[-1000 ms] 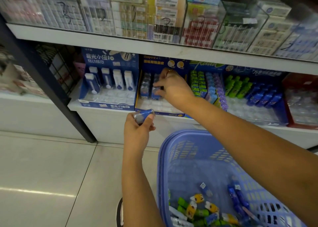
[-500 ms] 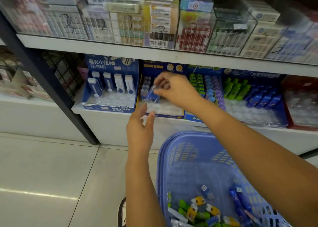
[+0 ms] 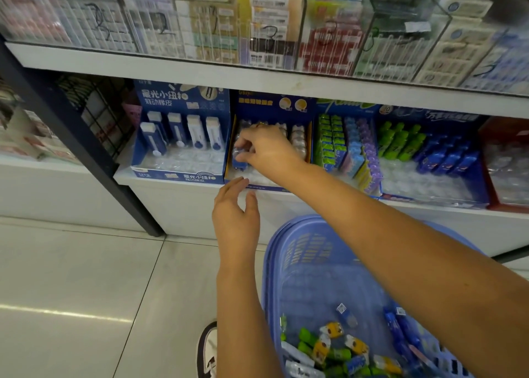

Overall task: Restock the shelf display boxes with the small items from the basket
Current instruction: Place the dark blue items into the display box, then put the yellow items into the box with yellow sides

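Note:
My right hand (image 3: 266, 148) reaches into the middle blue display box (image 3: 272, 188) on the lower shelf and pinches a small blue wrapped item (image 3: 239, 160) over the box's left column. My left hand (image 3: 236, 220) hovers just below the box's front edge, fingers spread and holding nothing. A blue plastic basket (image 3: 303, 249) sits below my right forearm; several small wrapped items (image 3: 337, 346) in green, yellow, blue and white lie at its bottom.
A blue box of white erasers (image 3: 180, 174) stands left of the middle box. To the right are boxes with green and purple packs (image 3: 346, 148) and green and blue bottles (image 3: 423, 148). The upper shelf (image 3: 257, 77) overhangs. A dark post (image 3: 86, 148) stands left; my shoe (image 3: 207, 349) is on the tiled floor.
The small blue item passed from my left hand to my right, which has lowered it into the middle box. My left hand is empty and has opened.

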`<action>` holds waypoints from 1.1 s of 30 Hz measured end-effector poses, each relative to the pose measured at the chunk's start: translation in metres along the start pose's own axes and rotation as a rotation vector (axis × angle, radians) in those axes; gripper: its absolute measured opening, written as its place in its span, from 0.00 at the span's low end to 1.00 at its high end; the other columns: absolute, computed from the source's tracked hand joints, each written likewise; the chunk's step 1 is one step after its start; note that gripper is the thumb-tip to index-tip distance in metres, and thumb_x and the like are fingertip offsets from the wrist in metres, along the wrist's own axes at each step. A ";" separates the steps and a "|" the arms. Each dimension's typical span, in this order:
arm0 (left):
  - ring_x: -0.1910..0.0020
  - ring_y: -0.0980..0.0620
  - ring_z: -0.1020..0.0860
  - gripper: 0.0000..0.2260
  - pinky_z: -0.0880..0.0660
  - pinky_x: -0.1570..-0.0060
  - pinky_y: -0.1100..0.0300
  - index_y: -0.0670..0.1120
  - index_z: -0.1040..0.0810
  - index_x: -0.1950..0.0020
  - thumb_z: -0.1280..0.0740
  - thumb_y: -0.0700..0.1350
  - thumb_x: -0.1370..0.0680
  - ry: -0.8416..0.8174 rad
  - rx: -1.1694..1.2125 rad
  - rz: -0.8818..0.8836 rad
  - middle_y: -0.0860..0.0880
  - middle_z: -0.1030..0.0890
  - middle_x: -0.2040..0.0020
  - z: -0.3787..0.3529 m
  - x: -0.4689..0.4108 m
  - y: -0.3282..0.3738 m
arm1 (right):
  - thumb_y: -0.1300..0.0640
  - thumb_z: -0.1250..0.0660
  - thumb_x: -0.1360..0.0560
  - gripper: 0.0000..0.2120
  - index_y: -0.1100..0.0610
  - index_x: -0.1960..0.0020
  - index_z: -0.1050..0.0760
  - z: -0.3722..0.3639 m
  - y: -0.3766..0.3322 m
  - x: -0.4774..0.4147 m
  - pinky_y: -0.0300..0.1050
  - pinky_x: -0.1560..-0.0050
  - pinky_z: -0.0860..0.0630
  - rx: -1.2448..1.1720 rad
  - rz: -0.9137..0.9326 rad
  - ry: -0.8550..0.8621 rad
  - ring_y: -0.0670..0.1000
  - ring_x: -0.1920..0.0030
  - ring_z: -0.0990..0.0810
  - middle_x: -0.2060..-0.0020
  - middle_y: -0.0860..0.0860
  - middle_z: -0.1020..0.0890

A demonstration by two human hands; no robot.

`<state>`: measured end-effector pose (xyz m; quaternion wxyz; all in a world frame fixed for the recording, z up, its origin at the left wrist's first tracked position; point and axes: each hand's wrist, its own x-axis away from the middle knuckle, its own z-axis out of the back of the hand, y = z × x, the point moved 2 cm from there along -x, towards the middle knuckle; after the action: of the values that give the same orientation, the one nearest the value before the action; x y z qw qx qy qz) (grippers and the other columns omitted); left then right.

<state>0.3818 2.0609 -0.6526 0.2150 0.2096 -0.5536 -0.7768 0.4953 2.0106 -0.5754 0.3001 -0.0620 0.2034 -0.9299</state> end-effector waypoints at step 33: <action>0.43 0.38 0.24 0.17 0.30 0.44 0.50 0.35 0.23 0.41 0.35 0.47 0.21 -1.181 -0.823 0.312 0.35 0.22 0.43 -0.153 0.174 -0.126 | 0.56 0.35 0.24 0.17 0.64 0.39 0.25 -0.192 0.227 0.287 0.49 0.42 0.26 -0.104 -0.654 -0.907 0.59 0.43 0.22 0.42 0.61 0.22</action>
<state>0.3129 1.8819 -0.8329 0.0506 -0.4226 -0.2641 -0.8655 0.3374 1.7413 -0.8468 0.0503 -0.5303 0.0696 -0.8434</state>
